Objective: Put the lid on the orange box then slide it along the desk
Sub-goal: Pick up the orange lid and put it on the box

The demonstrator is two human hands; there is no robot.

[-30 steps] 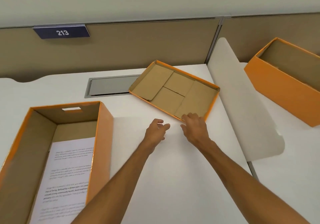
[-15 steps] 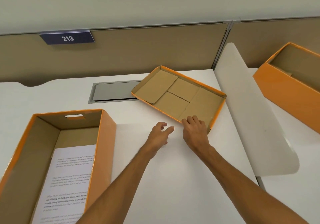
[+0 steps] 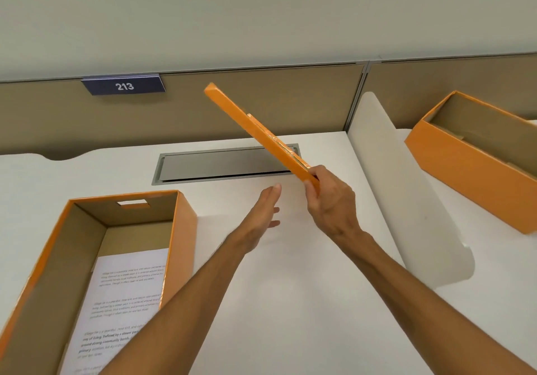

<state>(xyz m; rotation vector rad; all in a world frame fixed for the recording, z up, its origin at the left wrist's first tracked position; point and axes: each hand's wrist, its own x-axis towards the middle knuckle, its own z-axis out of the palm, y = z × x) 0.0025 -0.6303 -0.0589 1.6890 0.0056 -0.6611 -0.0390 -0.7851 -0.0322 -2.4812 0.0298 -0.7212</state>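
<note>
- The orange box (image 3: pixel 96 258) stands open on the white desk (image 3: pixel 276 302) at the near left, apart from both hands; its near end is cut off by the lower edge of the view.
- A printed sheet (image 3: pixel 122 302) lies flat on the box's floor. Its text is too small to read, and the left forearm crosses over its lower right corner.
- The left hand (image 3: pixel 258 223) hovers over bare desk just right of the box's far corner, palm turned toward the right, fingers straight and close together, holding nothing. Whether it touches the desk cannot be told.
- The right hand (image 3: pixel 331 200) is raised just beyond and to the right of the left one, wrist bent, back of the hand toward the camera.
- Its fingers curl around the near corner of the lid (image 3: pixel 258 130), thumb on the side facing the camera; the fingertips on the far side are hidden.
- The lid is off the desk and seen edge-on, a thin orange bar running up and to the left from the grip, so neither face shows.
- Behind the lid a grey cable flap (image 3: pixel 220 164) is set into the desk, its right end partly covered.
- A white divider (image 3: pixel 406 185) rises at the right; beyond it stands a second orange box (image 3: pixel 476 165), cut off by the frame.
- A sign reading 213 (image 3: pixel 124 85) hangs on the tan partition (image 3: pixel 261 104).
</note>
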